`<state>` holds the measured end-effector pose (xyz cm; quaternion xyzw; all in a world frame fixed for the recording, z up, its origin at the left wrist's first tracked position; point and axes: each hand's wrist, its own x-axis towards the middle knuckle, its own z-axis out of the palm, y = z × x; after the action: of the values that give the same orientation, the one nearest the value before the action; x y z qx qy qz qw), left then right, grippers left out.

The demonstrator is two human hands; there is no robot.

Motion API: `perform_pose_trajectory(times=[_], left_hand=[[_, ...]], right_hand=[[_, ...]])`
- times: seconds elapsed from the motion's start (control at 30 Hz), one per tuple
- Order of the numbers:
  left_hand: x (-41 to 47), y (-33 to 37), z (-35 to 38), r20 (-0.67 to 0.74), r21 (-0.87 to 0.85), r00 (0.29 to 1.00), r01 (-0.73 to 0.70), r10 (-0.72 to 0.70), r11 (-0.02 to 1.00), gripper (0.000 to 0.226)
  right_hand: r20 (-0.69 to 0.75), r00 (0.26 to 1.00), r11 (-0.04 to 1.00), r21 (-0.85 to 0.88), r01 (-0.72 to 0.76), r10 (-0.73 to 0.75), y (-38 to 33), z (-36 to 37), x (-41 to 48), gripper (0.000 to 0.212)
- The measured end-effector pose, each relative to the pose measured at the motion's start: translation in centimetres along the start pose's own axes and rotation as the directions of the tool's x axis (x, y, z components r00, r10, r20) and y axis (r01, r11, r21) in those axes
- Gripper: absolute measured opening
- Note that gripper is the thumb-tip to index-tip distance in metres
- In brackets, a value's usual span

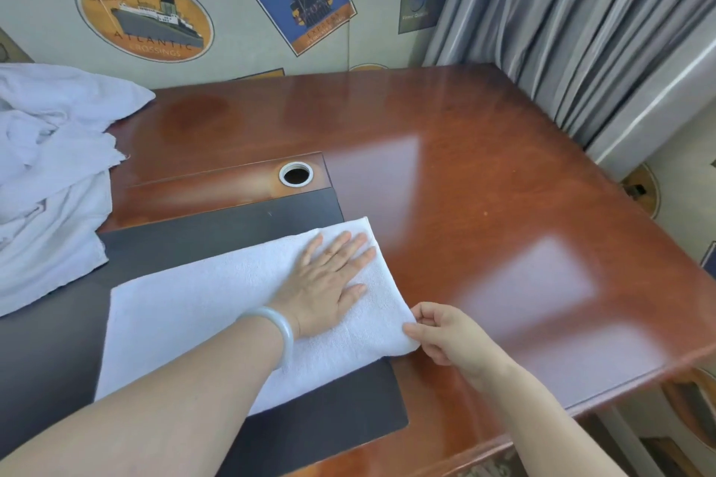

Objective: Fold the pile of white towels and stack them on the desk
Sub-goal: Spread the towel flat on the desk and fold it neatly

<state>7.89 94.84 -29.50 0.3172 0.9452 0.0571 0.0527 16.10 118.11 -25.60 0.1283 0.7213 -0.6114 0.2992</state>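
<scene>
Towel mid-fold at the desk's front edge.
My flat left hand pins it; my right hand pinches its corner, which should fold leftward next.

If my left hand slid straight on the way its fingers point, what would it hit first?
The left hand lies flat on the towel, fingers aimed far right. Beyond the towel's edge only bare desk shows; probably the curtain comes first.

Left hand pressed flat (fingers straight); right hand pinches towel.
</scene>
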Motion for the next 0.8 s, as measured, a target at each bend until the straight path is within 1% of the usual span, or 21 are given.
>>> perform_pose_trajectory(times=[0.1, 0.23, 0.3, 0.33, 0.37, 0.4, 0.43, 0.47, 0.5, 0.53, 0.57, 0.6, 0.63, 0.67, 0.7, 0.77, 0.8], left_hand=[[-0.2, -0.5, 0.4, -0.010, 0.020, 0.998, -0.056, 0.057, 0.998, 0.057], [-0.2, -0.5, 0.6, -0.015, 0.025, 0.998, -0.061, 0.061, 0.998, 0.058], [-0.1, -0.5, 0.8, -0.012, 0.045, 0.998, -0.053, 0.054, 0.998, 0.059], [0.0, -0.6, 0.8, 0.005, 0.058, 0.999, -0.045, 0.045, 0.997, 0.060], [0.0, -0.6, 0.6, 0.031, 0.062, 0.999, -0.044, 0.042, 0.997, 0.061], [0.2, -0.6, 0.2, 0.051, 0.037, 0.998, -0.047, 0.045, 0.998, 0.064], [0.1, -0.3, -0.3, 0.058, -0.021, 0.997, -0.041, 0.042, 0.999, 0.066], [0.0, 0.1, -0.6, 0.035, -0.101, 0.999, -0.002, 0.005, 0.995, 0.066], [-0.5, 0.7, -0.7, -0.028, -0.182, 0.996, 0.076, -0.082, 0.980, 0.064], [-1.5, 1.3, -0.6, -0.107, -0.245, 0.973, 0.173, -0.204, 0.954, 0.061], [-3.0, 1.9, -0.3, -0.181, -0.272, 0.930, 0.265, -0.320, 0.925, 0.059], [-4.7, 2.3, 0.4, -0.229, -0.252, 0.888, 0.341, -0.399, 0.905, 0.058], [-6.4, 2.5, 1.1, -0.224, -0.203, 0.876, 0.387, -0.428, 0.899, 0.058], [-8.1, 2.4, 1.6, -0.178, -0.147, 0.889, 0.401, -0.423, 0.904, 0.058], [-9.5, 2.0, 2.0, -0.148, -0.095, 0.903, 0.392, -0.402, 0.915, 0.059], [-11.2, 0.1, 1.8, -0.143, -0.015, 0.910, 0.390, -0.388, 0.921, 0.059], [-11.9, -0.9, 1.5, -0.126, 0.017, 0.905, 0.411, -0.405, 0.912, 0.059]], right_hand=[[0.020, 0.996, 0.994, -0.071, -0.084, 0.086, 1.0, -0.8, 0.5, 0.008], [-0.016, 0.984, 0.969, -0.172, -0.177, 0.177, 0.9, -0.8, 1.1, 0.006], [-0.052, 0.983, 0.951, -0.250, -0.183, 0.175, 0.0, -0.4, 1.0, 0.004], [-0.111, 0.985, 0.926, -0.339, -0.166, 0.136, -0.4, 0.0, 0.8, 0.005], [-0.204, 0.978, 0.884, -0.447, -0.134, 0.045, -0.8, 0.5, 0.7, 0.010], [-0.316, 0.944, 0.832, -0.547, -0.094, -0.101, -1.2, 1.4, 0.7, 0.018], [-0.398, 0.871, 0.785, -0.619, -0.024, -0.287, -1.7, 2.8, 0.5, 0.027], [-0.420, 0.773, 0.729, -0.680, 0.079, -0.475, -2.1, 4.5, 0.5, 0.035], [-0.381, 0.680, 0.640, -0.749, 0.170, -0.626, -2.3, 6.3, 1.0, 0.041], [-0.294, 0.625, 0.524, -0.823, 0.220, -0.723, -2.1, 7.8, 1.9, 0.046], [-0.193, 0.630, 0.425, -0.873, 0.240, -0.753, -1.6, 9.0, 2.8, 0.049], [-0.107, 0.672, 0.353, -0.904, 0.241, -0.733, -0.8, 9.8, 3.7, 0.051], [-0.040, 0.726, 0.301, -0.925, 0.234, -0.686, 0.1, 10.0, 4.5, 0.053], [0.008, 0.763, 0.256, -0.940, 0.227, -0.647, 1.0, 9.8, 4.9, 0.054], [0.040, 0.782, 0.212, -0.953, 0.217, -0.623, 1.7, 9.5, 5.2, 0.055], [0.074, 0.800, 0.141, -0.971, 0.195, -0.595, 2.4, 8.8, 5.3, 0.055], [0.070, 0.802, 0.137, -0.973, 0.186, -0.593, 2.2, 8.8, 5.1, 0.055]])
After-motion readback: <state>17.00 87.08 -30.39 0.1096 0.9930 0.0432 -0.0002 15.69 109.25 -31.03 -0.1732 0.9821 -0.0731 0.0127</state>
